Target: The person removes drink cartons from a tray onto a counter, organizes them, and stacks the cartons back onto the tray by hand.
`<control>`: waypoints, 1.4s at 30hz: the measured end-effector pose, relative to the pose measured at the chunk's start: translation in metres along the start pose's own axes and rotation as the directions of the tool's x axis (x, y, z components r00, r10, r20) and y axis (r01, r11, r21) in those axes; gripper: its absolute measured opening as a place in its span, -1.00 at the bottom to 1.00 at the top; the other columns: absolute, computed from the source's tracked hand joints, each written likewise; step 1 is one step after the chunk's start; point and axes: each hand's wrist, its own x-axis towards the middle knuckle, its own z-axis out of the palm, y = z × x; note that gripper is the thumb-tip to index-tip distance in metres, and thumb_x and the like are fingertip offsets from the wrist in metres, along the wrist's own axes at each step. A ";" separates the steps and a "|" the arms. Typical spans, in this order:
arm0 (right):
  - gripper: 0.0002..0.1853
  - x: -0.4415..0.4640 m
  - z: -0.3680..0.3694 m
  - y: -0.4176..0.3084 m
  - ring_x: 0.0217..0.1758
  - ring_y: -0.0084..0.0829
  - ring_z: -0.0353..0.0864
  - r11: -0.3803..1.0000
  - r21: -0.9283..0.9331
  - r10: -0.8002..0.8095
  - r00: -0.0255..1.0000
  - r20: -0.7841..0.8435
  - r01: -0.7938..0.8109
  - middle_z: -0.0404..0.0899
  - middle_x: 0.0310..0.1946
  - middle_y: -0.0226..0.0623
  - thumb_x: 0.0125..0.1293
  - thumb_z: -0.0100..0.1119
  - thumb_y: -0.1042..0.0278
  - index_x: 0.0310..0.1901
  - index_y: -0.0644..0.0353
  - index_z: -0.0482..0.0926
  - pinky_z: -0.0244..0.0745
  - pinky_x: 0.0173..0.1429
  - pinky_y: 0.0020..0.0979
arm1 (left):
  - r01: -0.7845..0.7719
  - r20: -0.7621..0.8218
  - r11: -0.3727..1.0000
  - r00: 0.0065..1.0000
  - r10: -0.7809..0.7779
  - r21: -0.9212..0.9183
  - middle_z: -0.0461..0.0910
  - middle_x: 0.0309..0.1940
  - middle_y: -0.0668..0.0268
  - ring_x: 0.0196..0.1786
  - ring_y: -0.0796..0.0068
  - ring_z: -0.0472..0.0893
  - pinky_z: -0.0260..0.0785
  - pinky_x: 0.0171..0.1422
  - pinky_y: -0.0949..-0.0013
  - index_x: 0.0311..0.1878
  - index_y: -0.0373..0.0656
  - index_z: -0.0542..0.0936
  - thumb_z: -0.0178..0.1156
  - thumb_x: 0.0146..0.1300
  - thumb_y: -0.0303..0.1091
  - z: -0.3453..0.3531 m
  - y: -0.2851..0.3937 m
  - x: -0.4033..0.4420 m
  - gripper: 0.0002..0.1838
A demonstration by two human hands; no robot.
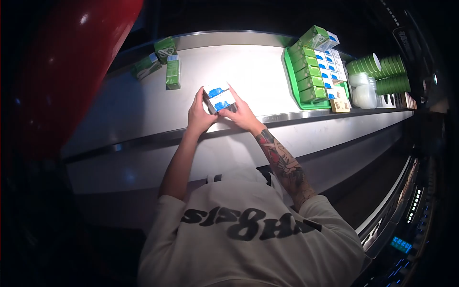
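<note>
My left hand (pixel 200 114) and my right hand (pixel 243 115) are wrapped around a pair of drink cartons (pixel 221 97) near the counter's front edge. White and blue faces of the pair point up at me, side by side. The left palm presses one side and the right fingers the other, with both thumbs at the near side. Their lower sides are mostly hidden by my hands and shadow. Left of them, a green carton (pixel 173 72) stands on the counter, and two more green cartons (pixel 165 49) lie behind it at the back edge.
On the right, a green tray (pixel 292 86) holds several green-and-white cartons (pixel 311 71). Beyond it are stacked green cups (pixel 389 76), clear plastic containers (pixel 364 93) and a small tan box (pixel 340 103). A large red rounded object (pixel 62 62) fills the upper left.
</note>
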 end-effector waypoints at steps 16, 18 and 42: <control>-0.12 -0.048 -0.182 -0.023 0.50 -0.15 0.36 0.997 0.056 -0.044 0.994 -0.102 0.050 0.34 0.45 -0.07 0.14 0.46 0.39 0.50 0.19 0.24 0.30 0.51 -0.26 | -0.090 0.022 0.993 0.996 0.092 -0.082 0.68 -0.09 0.15 0.02 0.27 0.69 0.52 0.13 0.25 0.08 -0.29 0.45 0.68 -0.25 -0.34 0.124 0.144 0.037 -0.21; -0.14 -0.047 -0.225 -0.016 0.44 -0.19 0.45 0.983 0.138 -0.090 0.977 -0.191 0.117 0.40 0.41 0.00 0.17 0.45 0.41 0.49 0.24 0.25 0.36 0.44 -0.30 | -0.164 0.102 0.978 0.979 0.178 -0.128 0.53 0.13 0.09 0.16 0.21 0.62 0.48 0.31 0.23 0.30 -0.39 0.38 0.68 -0.26 -0.40 0.158 0.163 0.067 -0.02; -0.16 0.023 -0.429 0.099 0.12 -0.46 0.62 0.896 0.420 0.011 0.942 -0.337 0.140 0.60 0.18 -0.12 0.27 0.41 0.42 0.52 0.29 0.19 0.51 0.22 -0.42 | -0.256 0.050 0.963 0.966 0.252 0.087 0.38 0.36 0.04 0.31 0.21 0.54 0.48 0.37 0.21 0.48 -0.32 0.29 0.59 -0.06 -0.34 0.359 0.234 0.212 0.01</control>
